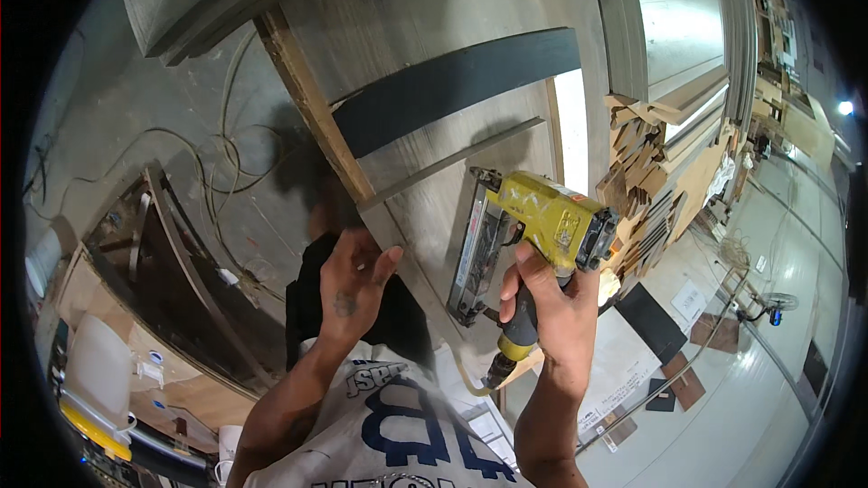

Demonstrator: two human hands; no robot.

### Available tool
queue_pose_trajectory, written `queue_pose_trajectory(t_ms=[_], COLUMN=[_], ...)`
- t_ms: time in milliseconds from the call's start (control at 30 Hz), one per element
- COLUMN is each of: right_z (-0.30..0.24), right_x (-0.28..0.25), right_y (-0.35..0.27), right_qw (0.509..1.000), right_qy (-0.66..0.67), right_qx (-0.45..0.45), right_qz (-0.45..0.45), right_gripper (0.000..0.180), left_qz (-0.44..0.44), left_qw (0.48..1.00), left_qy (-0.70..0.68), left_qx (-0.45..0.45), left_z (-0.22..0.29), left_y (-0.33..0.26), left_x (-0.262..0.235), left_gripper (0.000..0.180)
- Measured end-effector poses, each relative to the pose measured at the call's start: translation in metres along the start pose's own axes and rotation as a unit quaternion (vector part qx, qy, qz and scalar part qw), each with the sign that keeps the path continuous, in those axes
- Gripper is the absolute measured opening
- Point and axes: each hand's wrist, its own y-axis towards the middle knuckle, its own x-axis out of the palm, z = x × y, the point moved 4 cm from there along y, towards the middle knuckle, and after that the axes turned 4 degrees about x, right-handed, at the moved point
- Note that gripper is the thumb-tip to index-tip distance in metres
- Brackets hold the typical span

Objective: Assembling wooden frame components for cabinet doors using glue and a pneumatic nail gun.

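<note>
In my right hand [562, 312] is a yellow-green air nail gun [551, 212], gripped by its black handle, with my index finger near the trigger. Its long magazine tilts over a grey wood-grain panel [380, 23], and a hose leaves the handle's base. My left hand [351, 285] hovers by the panel's near left edge, fingers loosely bent, thumb apart, and nothing visible in it. Across the panel lies a dark, nearly black board [461, 81]. Nearer to me, a thin grey strip [457, 163] runs roughly along it. A brown wood edge [312, 104] borders the panel's left side.
Stacked grey panels [678, 23] and many wood offcuts [665, 163] stand to the right. A hose [212, 163] coils on the floor at left, beside a curved wooden bin [181, 262]. Dark and brown sample pieces [646, 321] lie on a pale surface at lower right.
</note>
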Motion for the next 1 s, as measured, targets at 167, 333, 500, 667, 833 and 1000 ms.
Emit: queue_pose_trajectory(t_ms=[167, 333, 500, 667, 833, 1000], right_z=[-0.001, 0.001, -0.001, -0.007, 0.016, 0.024], right_x=[0.0, 0.002, 0.008, 0.022, 0.032, 0.05], right_y=[0.004, 0.007, 0.005, -0.006, -0.038, -0.04], right_qw=[1.0, 0.999, 0.998, 0.994, 0.982, 0.958], right_qy=[-0.012, -0.028, -0.06, -0.105, -0.158, -0.269], right_qx=[0.012, 0.031, -0.011, 0.001, -0.048, -0.048], right_qz=[-0.004, -0.001, -0.016, -0.017, -0.089, -0.09], right_gripper=[0.016, 0.018, 0.021, 0.017, 0.006, 0.016], left_qz=[0.005, 0.004, 0.008, 0.003, 0.006, 0.019], left_qw=[1.0, 1.0, 0.999, 0.995, 0.998, 0.996], left_qy=[0.015, 0.013, -0.04, -0.092, -0.063, -0.086], left_qx=[0.004, -0.02, 0.023, 0.033, 0.0, 0.023], left_z=[0.004, 0.0, 0.002, -0.003, 0.003, 0.005], left_y=[-0.001, -0.002, -0.004, -0.003, -0.007, -0.008], left_x=[0.001, 0.0, 0.001, 0.0, 0.003, 0.003], left_gripper=[0.027, 0.026, 0.025, 0.024, 0.022, 0.022])
